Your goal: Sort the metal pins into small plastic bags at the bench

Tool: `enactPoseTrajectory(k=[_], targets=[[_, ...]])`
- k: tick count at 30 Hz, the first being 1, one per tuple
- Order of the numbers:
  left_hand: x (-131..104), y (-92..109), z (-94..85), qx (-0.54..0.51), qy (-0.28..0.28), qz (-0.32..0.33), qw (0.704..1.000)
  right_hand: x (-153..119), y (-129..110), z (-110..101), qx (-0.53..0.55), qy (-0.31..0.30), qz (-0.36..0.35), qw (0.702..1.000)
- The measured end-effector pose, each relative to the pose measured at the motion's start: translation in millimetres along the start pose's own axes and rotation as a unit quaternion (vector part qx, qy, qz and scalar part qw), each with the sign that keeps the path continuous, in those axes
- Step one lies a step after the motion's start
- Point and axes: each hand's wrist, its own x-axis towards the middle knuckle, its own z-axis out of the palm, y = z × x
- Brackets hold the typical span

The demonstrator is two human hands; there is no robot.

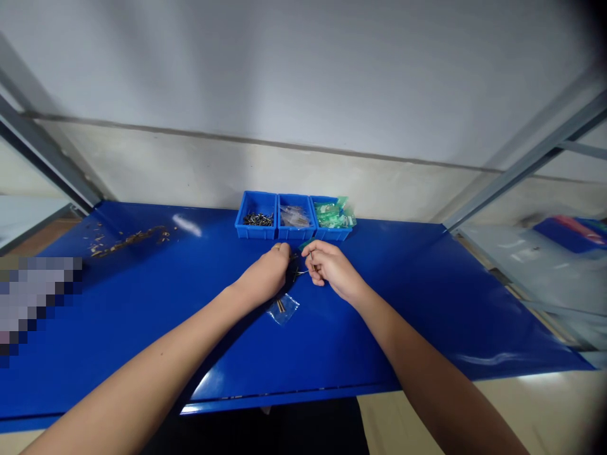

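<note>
My left hand (269,272) rests low over the blue table, fingers closed; what they hold, if anything, is hidden. Just right of it, my right hand (334,268) has its fingers curled and pinched around a thin screw-like piece (312,258). Several small loose screws (296,273) lie on the tabletop between the two hands, partly hidden by the fingers. A bit of green plastic (306,244) shows behind the right fingertips. Nearer to me, below the left hand, lies a small clear zip bag (287,311) with a few brass-coloured screws inside.
Beyond my hands stand three joined blue bins: one with dark screws (258,219), one with clear bags (294,216), one with green packets (332,215). Brown scraps (135,240) are scattered at the table's (190,335) back left. A pixelated object (33,297) sits at far left.
</note>
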Motion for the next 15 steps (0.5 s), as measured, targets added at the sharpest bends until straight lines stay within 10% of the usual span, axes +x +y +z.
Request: enactPoseTrajectory(k=[8, 15], targets=[[3.2, 5.7, -5.8, -0.125, 0.19, 0.058, 0.972, 0.6, -5.9, 0.8, 0.32, -0.047, 0.136, 0.936], [-6.0, 23.2, -10.6, -0.137, 0.196, 0.147, 0.96, -4.0, -5.7, 16.0, 0.362, -0.049, 0.122, 0.923]])
